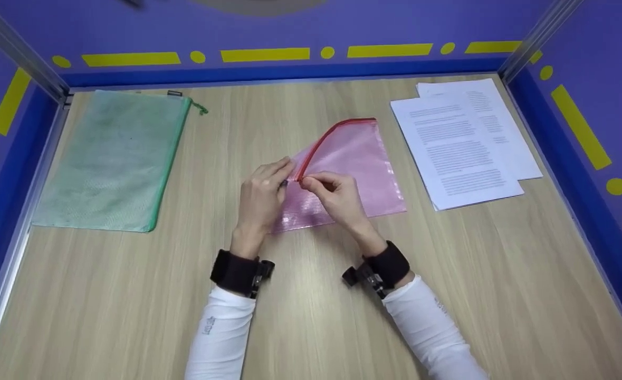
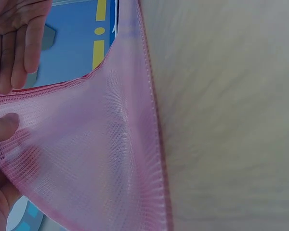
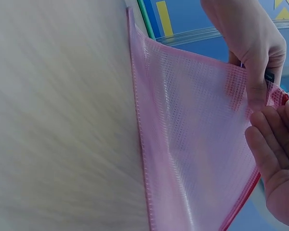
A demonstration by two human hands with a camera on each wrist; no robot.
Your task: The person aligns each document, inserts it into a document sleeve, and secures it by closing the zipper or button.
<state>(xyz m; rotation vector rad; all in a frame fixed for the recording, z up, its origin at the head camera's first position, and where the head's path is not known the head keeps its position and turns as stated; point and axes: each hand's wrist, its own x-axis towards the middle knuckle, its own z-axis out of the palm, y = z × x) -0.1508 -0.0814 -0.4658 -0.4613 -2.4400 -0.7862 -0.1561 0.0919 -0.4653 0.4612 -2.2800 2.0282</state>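
Pinching the near corner of the pink pouch point(image 1: 353, 158) mid-table point(image 1: 311, 295), both the left hand point(image 1: 260, 198) and right hand point(image 1: 337, 198) worked its red zipper point(image 1: 316, 145). Left wrist view: thumb point(image 2: 2, 127) pressed on mesh. Right wrist view: fingers point(image 3: 257, 91) gripped the edge; holding it taut seemed wise.

A light wood-grain table point(image 1: 311, 316) is enclosed on three sides by blue-violet walls point(image 1: 289, 26), which are marked with yellow bars point(image 1: 265, 54) and yellow dots point(image 1: 327, 52). Aluminium posts point(image 1: 18, 50) are set in both far corners. A darker blue band is seen along the wall base. The lighting is even, possibly from overhead
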